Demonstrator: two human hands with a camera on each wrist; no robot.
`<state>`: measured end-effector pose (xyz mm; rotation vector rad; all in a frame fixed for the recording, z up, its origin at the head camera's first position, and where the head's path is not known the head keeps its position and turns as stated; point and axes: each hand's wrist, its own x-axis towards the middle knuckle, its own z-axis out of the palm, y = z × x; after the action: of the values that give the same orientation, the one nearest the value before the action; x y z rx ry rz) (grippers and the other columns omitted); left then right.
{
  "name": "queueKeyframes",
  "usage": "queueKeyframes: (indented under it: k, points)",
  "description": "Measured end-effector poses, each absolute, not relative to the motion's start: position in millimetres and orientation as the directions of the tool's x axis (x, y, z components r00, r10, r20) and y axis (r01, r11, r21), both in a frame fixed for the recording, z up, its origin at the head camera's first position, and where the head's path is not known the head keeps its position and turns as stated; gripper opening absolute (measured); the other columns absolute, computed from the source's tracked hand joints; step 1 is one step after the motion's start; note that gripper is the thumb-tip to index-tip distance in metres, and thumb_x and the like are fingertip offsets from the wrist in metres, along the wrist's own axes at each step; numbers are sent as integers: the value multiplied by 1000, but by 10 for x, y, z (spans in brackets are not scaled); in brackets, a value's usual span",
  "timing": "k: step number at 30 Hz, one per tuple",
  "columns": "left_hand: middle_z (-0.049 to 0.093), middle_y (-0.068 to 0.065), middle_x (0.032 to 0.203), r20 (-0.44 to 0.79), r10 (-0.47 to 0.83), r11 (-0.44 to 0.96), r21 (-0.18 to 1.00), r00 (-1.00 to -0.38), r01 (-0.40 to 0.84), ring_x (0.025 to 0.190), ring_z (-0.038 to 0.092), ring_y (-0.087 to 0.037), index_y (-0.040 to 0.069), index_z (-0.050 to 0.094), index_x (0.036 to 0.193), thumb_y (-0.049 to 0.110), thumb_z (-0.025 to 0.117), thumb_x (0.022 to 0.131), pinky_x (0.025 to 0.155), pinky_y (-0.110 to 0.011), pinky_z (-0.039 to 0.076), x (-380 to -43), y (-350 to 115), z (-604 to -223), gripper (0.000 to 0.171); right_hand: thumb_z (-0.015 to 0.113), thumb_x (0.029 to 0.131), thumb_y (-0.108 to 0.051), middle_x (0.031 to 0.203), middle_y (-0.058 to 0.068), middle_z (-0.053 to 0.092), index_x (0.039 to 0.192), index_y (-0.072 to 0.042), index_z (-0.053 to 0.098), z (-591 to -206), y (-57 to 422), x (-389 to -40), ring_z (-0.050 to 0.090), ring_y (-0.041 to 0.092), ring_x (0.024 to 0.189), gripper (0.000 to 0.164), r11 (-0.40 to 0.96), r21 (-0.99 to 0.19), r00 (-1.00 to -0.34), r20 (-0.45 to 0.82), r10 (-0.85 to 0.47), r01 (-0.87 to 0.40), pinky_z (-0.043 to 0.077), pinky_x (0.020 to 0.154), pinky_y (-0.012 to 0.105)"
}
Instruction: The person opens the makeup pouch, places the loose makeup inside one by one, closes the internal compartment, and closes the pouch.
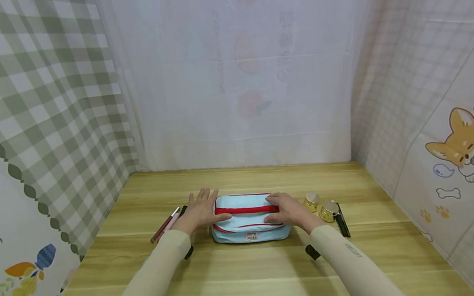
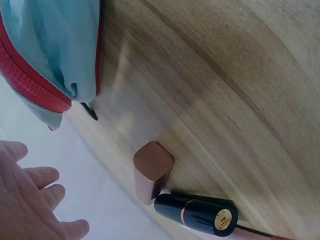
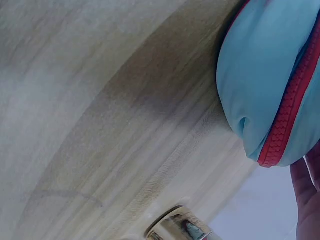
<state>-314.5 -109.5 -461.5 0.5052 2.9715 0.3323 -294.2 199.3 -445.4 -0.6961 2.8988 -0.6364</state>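
A light blue zip pouch [image 1: 251, 236] with red trim and a red strap lies between the two hands. My left hand [image 1: 200, 213] is at its left end, fingers spread and thumb reaching over the top. In the left wrist view, the fingers [image 2: 47, 176] stand relaxed beside the pouch [image 2: 65, 45]. My right hand [image 1: 289, 209] rests on the right end, fingers over the top and thumb toward the front. The right wrist view shows that hand [image 3: 309, 200] against the pouch's end, beside the red zipper [image 3: 287, 115]; much of the hand is out of frame.
Left of the pouch lie a dark red tube [image 1: 162, 227], a pink tube [image 1: 171, 221] and a black stick [image 2: 195, 212]. A square-capped pink tube [image 2: 152, 162] stands near it. Two gold jars [image 1: 311, 201] and a black pen-like item [image 1: 342, 221] are at the right.
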Motion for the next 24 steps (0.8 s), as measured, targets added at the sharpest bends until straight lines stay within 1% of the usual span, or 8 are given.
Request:
queueKeyframes:
  k: [3, 9, 13, 18, 24]
  points:
    - [18, -21, 162, -82, 337, 920, 239, -938, 310, 150, 10, -36, 11, 22, 159, 76, 56, 82, 115, -63, 4, -3150, -1100, -4614, 106, 78, 85, -40, 141, 21, 51, 137, 1, 57, -4461, 2014, -2939, 44, 41, 131, 70, 799, -434, -888, 4, -460, -416, 36, 107, 54]
    - [19, -20, 161, -92, 341, 917, 254, -936, 309, 150, 11, -35, 12, 22, 159, 77, 55, 83, 115, -62, 4, -3143, -1105, -4598, 105, 78, 86, -34, 137, 19, 56, 132, 2, 61, -4511, 2033, -2958, 46, 41, 130, 61, 793, -451, -886, -11, -464, -410, 36, 108, 54]
    - [22, -21, 160, -88, 352, 909, 268, -932, 318, 149, 13, -35, 11, 24, 158, 75, 56, 83, 115, -63, 6, -3143, -1110, -4596, 105, 78, 86, -31, 135, 18, 57, 131, 2, 62, -4580, 2042, -2969, 47, 40, 129, 58, 796, -448, -891, 0, -455, -407, 36, 107, 53]
    - [26, -21, 159, -92, 358, 906, 273, -929, 322, 149, 17, -36, 9, 27, 157, 73, 58, 84, 115, -63, 8, -3156, -1129, -4592, 102, 80, 84, -28, 133, 19, 58, 128, 3, 64, -4629, 2034, -2964, 49, 41, 127, 56, 780, -477, -893, 24, -449, -405, 36, 107, 54]
    - [29, -21, 157, -99, 356, 901, 301, -929, 313, 147, 20, -37, 8, 30, 156, 71, 58, 85, 114, -63, 12, -3199, -1141, -4562, 99, 83, 81, -28, 130, 15, 60, 125, 1, 67, -4673, 2004, -2991, 52, 37, 124, 55, 806, -421, -895, 32, -446, -417, 39, 105, 50]
